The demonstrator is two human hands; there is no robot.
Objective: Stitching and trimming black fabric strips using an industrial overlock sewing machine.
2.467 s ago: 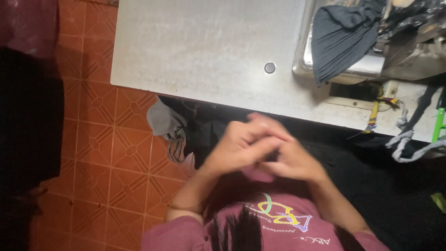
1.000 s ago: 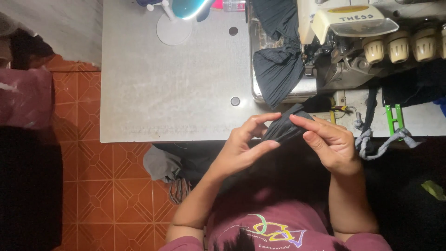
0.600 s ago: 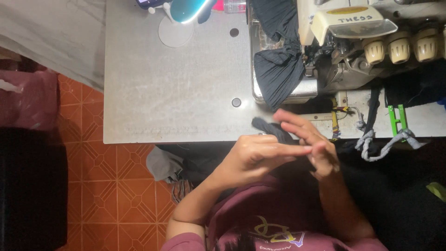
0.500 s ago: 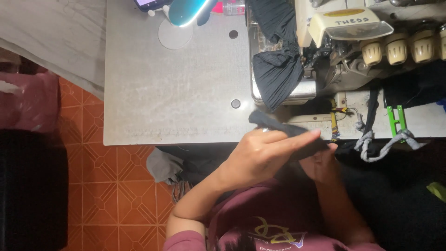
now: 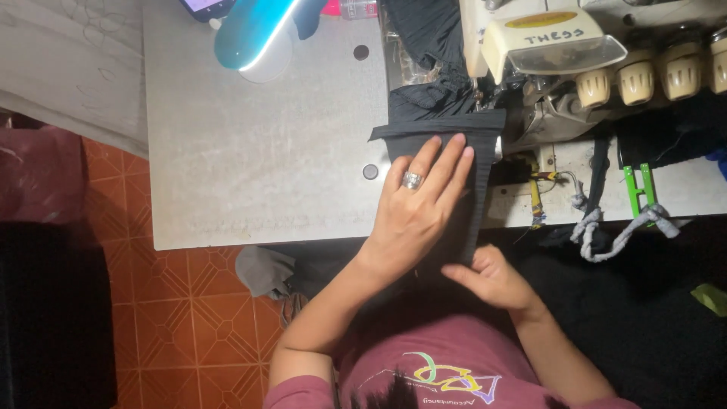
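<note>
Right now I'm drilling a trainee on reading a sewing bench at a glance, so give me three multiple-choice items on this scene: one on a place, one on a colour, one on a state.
1. Where does the left hand lie?
A. flat on the black fabric strip
B. on the orange tiled floor
C. on the teal lamp

2. What colour are the thread snips on the grey table?
A. red
B. green
C. white

3. How does the right hand meet the fabric?
A. hangs clear of it
B. fist on top
C. fingers pinch its near end

Answers: 1 A, the palm and spread fingers press the strip beside the cream sewing machine. 2 B, bright green handles. 3 C, the fingertips grip the strip's lower edge.
</note>
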